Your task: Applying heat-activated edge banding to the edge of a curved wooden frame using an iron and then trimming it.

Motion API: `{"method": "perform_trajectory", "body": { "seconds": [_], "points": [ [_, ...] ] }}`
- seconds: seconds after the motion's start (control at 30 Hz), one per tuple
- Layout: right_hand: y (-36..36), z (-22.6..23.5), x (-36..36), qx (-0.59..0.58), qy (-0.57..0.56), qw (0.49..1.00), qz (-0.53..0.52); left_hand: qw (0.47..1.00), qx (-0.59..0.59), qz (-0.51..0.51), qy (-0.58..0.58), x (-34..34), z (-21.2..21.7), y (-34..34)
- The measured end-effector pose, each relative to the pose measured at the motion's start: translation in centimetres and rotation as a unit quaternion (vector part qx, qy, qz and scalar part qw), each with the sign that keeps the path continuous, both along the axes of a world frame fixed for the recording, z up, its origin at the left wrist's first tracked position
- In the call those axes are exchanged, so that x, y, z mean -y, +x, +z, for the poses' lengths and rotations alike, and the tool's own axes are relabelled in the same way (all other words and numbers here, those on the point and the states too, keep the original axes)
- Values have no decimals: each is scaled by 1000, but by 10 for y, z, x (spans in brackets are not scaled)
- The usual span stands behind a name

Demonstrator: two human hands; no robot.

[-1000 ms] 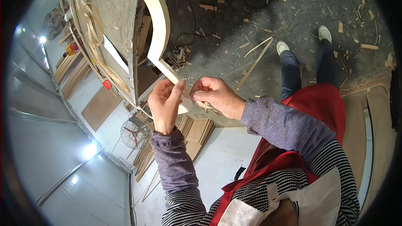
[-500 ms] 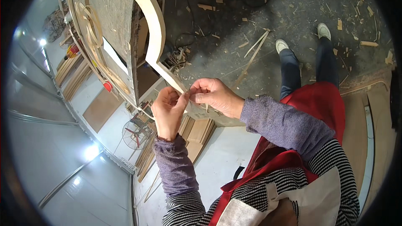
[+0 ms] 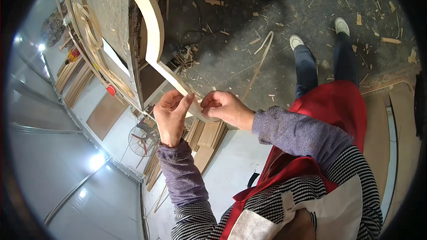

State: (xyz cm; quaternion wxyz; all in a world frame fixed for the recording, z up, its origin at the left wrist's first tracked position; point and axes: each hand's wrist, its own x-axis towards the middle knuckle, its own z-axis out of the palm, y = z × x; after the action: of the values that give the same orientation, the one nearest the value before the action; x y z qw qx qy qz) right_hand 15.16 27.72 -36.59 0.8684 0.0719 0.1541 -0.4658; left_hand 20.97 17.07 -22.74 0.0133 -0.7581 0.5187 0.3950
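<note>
A pale curved wooden strip (image 3: 154, 35) arcs down from the top of the view, bends, and ends between my hands. My left hand (image 3: 171, 116) pinches its lower end from the left, thumb and fingers closed on the tip. My right hand (image 3: 223, 106) grips the same end from the right, fingers curled around it with a thin pale piece (image 3: 202, 116) under them. The two hands almost touch. The strip's very tip is hidden by my fingers.
A workbench with a plywood board (image 3: 111, 13) and looped wooden rings (image 3: 91, 29) stands at the left. Wood scraps and shavings litter the dark floor (image 3: 249, 26). There are stacked boards (image 3: 209, 135) and a floor fan (image 3: 144, 140) below my hands. I wear a red apron (image 3: 329, 106).
My left hand has slid from beside the strip onto its end and closed its fingers there. The right hand keeps its grip. The strip has shifted slightly.
</note>
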Motion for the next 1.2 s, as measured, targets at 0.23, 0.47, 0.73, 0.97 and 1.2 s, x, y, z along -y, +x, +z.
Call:
{"method": "perform_trajectory", "body": {
  "seconds": [0.23,0.47,0.73,0.97,1.2],
  "points": [
    [5,-1,7,2,-13,1000,-17,1000,-3,5,7,0,-1,4],
    [2,2,10,10,-1,1000,-2,997,25,-51,-47,-15,-3,9],
    [8,-5,5,3,-24,1000,-17,920,228,-278,-159,-50,-5,22],
    [-75,-27,28,-175,-40,983,-42,877,226,-357,-228,-46,-1,22],
    [-252,3,82,-506,-33,810,-294,879,175,-344,-280,-46,4,31]
  ]
}}
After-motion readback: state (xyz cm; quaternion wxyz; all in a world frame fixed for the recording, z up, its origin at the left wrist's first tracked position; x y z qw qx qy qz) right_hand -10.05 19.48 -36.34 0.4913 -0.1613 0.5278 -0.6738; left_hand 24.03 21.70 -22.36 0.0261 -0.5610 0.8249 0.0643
